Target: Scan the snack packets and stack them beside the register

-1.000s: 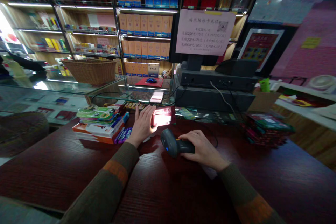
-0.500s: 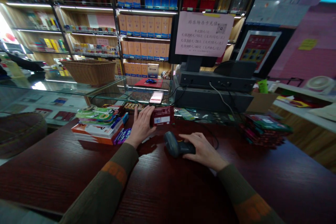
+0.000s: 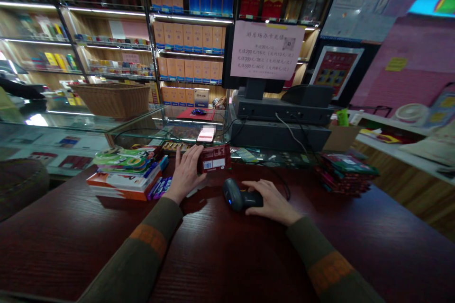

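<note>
My left hand (image 3: 186, 172) is closed on a dark red snack packet (image 3: 214, 158), held up with its white barcode label facing me. My right hand (image 3: 272, 200) wraps round the handle of a dark grey barcode scanner (image 3: 234, 195). The scanner's head points left, just below the packet, and a small blue light shows on it. Left of my left hand lie purple wrapped packets (image 3: 159, 187) beside a white and orange box (image 3: 121, 183). Green packaged goods (image 3: 122, 158) rest on top of that box.
A stack of dark red and green packets (image 3: 350, 175) sits on the right of the wooden counter (image 3: 220, 255). Behind stand a cash register with a monitor (image 3: 280, 123), a glass case with a phone (image 3: 206, 134), and a wicker basket (image 3: 113, 100). A scanner cable lies behind my right hand.
A blue light now shows on the scanner's head. The view has turned slightly right, so the surroundings sit further left. Both hands keep nearly the same grip and place.
</note>
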The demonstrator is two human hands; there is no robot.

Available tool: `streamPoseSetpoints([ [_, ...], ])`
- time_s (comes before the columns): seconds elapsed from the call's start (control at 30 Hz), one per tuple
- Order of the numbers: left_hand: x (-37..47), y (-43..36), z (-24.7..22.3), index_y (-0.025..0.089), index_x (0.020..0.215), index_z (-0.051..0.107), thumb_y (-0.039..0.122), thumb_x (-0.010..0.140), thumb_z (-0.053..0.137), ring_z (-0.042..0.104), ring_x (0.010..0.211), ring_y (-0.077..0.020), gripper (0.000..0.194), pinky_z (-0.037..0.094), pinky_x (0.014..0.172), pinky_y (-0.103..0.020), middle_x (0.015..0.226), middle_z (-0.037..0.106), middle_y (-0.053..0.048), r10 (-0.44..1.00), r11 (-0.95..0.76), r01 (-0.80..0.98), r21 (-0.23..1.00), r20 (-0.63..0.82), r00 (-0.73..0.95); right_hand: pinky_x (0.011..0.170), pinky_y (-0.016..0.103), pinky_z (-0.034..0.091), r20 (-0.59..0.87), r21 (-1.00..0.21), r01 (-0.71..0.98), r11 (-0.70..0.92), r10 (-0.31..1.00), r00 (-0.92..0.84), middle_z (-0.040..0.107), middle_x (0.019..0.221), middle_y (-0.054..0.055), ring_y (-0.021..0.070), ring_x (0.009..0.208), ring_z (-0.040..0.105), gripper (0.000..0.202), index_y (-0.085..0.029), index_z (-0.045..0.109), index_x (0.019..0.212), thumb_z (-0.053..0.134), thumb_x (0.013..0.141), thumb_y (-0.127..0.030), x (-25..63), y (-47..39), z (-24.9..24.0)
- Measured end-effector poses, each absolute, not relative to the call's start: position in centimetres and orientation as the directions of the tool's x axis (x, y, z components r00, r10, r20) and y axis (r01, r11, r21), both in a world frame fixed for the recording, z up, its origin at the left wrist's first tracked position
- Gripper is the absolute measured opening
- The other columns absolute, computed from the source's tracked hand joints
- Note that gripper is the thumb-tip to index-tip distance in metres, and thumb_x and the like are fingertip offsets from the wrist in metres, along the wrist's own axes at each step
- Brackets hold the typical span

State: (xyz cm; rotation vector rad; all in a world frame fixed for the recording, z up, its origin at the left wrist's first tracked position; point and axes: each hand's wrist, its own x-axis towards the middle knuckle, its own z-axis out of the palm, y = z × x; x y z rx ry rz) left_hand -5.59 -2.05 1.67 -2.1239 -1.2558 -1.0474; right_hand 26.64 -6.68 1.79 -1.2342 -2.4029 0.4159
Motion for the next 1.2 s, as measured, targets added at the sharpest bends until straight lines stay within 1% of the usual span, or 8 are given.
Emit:
streamPoseSetpoints([
  [0.1, -5.5, -2.1, 1.8, 0.017, 0.156, 0.024, 0.027, 0.083, 0.067, 0.043, 0.143, -0.0307, 0.085, 0.003, 0.127, -0.059, 0.148, 0.052, -0.016, 0.527, -0.483, 0.876, -0.006, 0.796, 0.296, 0.104, 0.044, 0.038, 0.282, -0.516, 0.661, 0.545, 0.837, -0.469, 0.070, 0.117, 0.007, 0.0269, 0.114, 0.059, 0.061, -0.029, 0.055, 0.138, 0.071, 0.084, -0.052, 26.3, -6.3, 2.1],
  [0.2, -5.4, -2.2, 1.8, 0.017, 0.155, 0.024, 0.026, 0.081, 0.069, 0.042, 0.144, -0.0308, 0.087, 0.004, 0.127, -0.059, 0.149, 0.051, -0.016, 0.527, -0.490, 0.872, -0.010, 0.793, 0.305, 0.101, 0.043, 0.042, 0.360, -0.627, 0.617, 0.476, 0.879, -0.312, 0.073, 0.106, 0.005, 0.0238, 0.105, 0.064, 0.042, -0.027, 0.060, 0.132, 0.055, 0.094, -0.045, 25.4, -5.0, 2.4],
  [0.33, -5.0, -2.4, 2.0, 0.017, 0.155, 0.024, 0.025, 0.081, 0.069, 0.041, 0.145, -0.0304, 0.086, 0.006, 0.127, -0.058, 0.149, 0.051, -0.016, 0.519, -0.504, 0.864, -0.020, 0.792, 0.321, 0.088, 0.037, 0.049, 0.314, -0.799, 0.479, 0.365, 0.931, -0.185, 0.076, 0.097, 0.004, 0.0216, 0.091, 0.068, 0.037, -0.022, 0.066, 0.120, 0.060, 0.088, -0.038, 23.7, -2.3, 3.1],
  [0.63, -4.5, -2.6, 2.1, 0.017, 0.156, 0.024, 0.024, 0.084, 0.066, 0.043, 0.143, -0.0305, 0.083, 0.008, 0.126, -0.059, 0.148, 0.052, -0.017, 0.493, -0.523, 0.850, -0.061, 0.791, 0.361, 0.080, 0.033, 0.053, 0.286, -0.919, 0.236, 0.315, 0.947, -0.148, 0.077, 0.090, 0.004, 0.0184, 0.080, 0.069, 0.037, -0.019, 0.072, 0.111, 0.071, 0.076, -0.033, 21.5, 1.4, 4.7],
  [0.73, -4.3, -2.6, 2.0, 0.018, 0.157, 0.023, 0.024, 0.085, 0.064, 0.043, 0.143, -0.0303, 0.083, 0.008, 0.126, -0.059, 0.148, 0.052, -0.016, 0.492, -0.535, 0.843, -0.063, 0.788, 0.371, 0.078, 0.033, 0.052, 0.250, -0.937, 0.203, 0.283, 0.953, -0.173, 0.077, 0.087, 0.003, 0.0188, 0.079, 0.069, 0.035, -0.018, 0.073, 0.105, 0.073, 0.073, -0.031, 21.1, 1.2, 4.7],
  [0.9, -4.2, -2.5, 1.8, 0.020, 0.158, 0.020, 0.024, 0.083, 0.066, 0.041, 0.144, -0.0302, 0.088, 0.012, 0.126, -0.058, 0.150, 0.050, -0.015, 0.506, -0.559, 0.828, -0.037, 0.776, 0.377, 0.074, 0.032, 0.049, 0.297, -0.906, 0.273, 0.324, 0.945, -0.134, 0.073, 0.076, 0.001, 0.0189, 0.072, 0.065, 0.018, -0.018, 0.069, 0.075, 0.071, 0.069, -0.035, 21.0, 1.0, 4.4],
  [1.13, -4.2, -2.0, 1.2, 0.019, 0.160, 0.007, 0.022, 0.085, 0.065, 0.030, 0.150, -0.0294, 0.095, 0.035, 0.119, -0.046, 0.162, 0.030, -0.018, 0.554, -0.575, 0.812, 0.093, 0.776, 0.303, 0.073, 0.031, 0.045, 0.366, -0.864, 0.344, 0.367, 0.928, -0.071, 0.071, 0.073, 0.000, 0.0190, 0.071, 0.063, 0.019, -0.019, 0.070, 0.070, 0.071, 0.068, -0.038, 21.0, 1.1, 4.7],
  [1.2, -4.3, -1.7, 0.9, 0.019, 0.160, 0.005, 0.025, 0.084, 0.068, 0.035, 0.148, -0.0305, 0.099, 0.036, 0.118, -0.046, 0.159, 0.034, -0.019, 0.561, -0.559, 0.820, 0.120, 0.783, 0.268, 0.073, 0.030, 0.044, 0.378, -0.862, 0.341, 0.375, 0.924, -0.060, 0.071, 0.073, 0.000, 0.0187, 0.071, 0.062, 0.019, -0.020, 0.070, 0.070, 0.071, 0.068, -0.039, 20.9, 1.0, 4.7],
])
